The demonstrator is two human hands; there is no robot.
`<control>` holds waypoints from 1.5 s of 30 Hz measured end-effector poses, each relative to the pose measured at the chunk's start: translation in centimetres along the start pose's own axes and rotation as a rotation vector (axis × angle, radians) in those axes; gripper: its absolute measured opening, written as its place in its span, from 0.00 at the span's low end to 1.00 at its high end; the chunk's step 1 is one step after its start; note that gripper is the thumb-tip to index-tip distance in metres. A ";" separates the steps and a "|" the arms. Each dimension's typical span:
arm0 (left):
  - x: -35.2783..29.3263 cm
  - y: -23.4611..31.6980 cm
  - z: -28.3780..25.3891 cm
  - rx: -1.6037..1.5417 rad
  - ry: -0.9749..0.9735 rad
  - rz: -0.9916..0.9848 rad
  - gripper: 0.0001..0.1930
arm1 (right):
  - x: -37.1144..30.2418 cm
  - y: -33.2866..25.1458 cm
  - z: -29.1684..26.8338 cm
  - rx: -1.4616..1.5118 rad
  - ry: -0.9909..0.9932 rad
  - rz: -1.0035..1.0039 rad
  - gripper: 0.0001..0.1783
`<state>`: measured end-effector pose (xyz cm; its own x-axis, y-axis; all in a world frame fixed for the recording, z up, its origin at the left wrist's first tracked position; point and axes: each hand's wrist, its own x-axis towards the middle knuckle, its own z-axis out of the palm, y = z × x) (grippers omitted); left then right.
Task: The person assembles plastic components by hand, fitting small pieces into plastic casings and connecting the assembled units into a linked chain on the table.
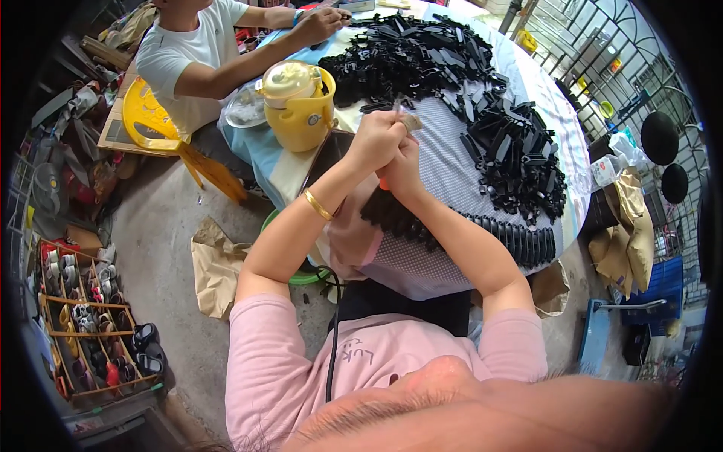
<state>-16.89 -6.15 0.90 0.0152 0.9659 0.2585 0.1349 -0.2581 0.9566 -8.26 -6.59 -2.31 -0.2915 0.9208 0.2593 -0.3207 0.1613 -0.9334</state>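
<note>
My left hand [373, 137], with a gold bracelet on its wrist, and my right hand [404, 164] meet over the near left part of the table, fingers closed and touching. A small tan piece [410, 121] shows at the fingertips; whether it is held or wrapped round a finger, I cannot make out. Below the right hand a bit of orange [384, 184] sticks out, its kind hidden. Beneath my forearms a curved row of black plastic parts [508, 239] lies on the patterned cloth [444, 162]. Beyond the hands spreads a big heap of loose black plastic parts [414, 56].
A yellow jug [301, 120] stands left of my hands. Across from it a person [203, 64] in a white shirt handles small parts beside a yellow chair [154, 124]. A shoe rack [90, 324], brown paper [215, 267] and a green basin [305, 277] are lower left. Cardboard bags [625, 233] stand right.
</note>
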 end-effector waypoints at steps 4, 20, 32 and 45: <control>-0.5 -0.2 0.4 -0.055 0.005 0.007 0.14 | -0.4 0.6 0.1 -0.038 0.046 -0.038 0.17; -7.2 1.5 -1.9 0.496 -0.197 -0.013 0.35 | -0.7 -5.6 -13.0 -1.668 -0.086 0.016 0.13; -11.4 1.2 3.1 1.135 -0.391 0.138 0.49 | -12.4 -8.9 -12.7 -1.538 -0.608 -0.361 0.41; -9.0 -0.3 2.0 0.964 -0.327 0.221 0.36 | -10.2 -5.6 -11.5 -1.522 -0.475 -0.321 0.39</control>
<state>-15.10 -14.70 -1.95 0.3846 0.8945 0.2281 0.8286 -0.4434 0.3418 6.81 -12.80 -2.62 -0.7211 0.6420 0.2603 0.6346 0.7629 -0.1235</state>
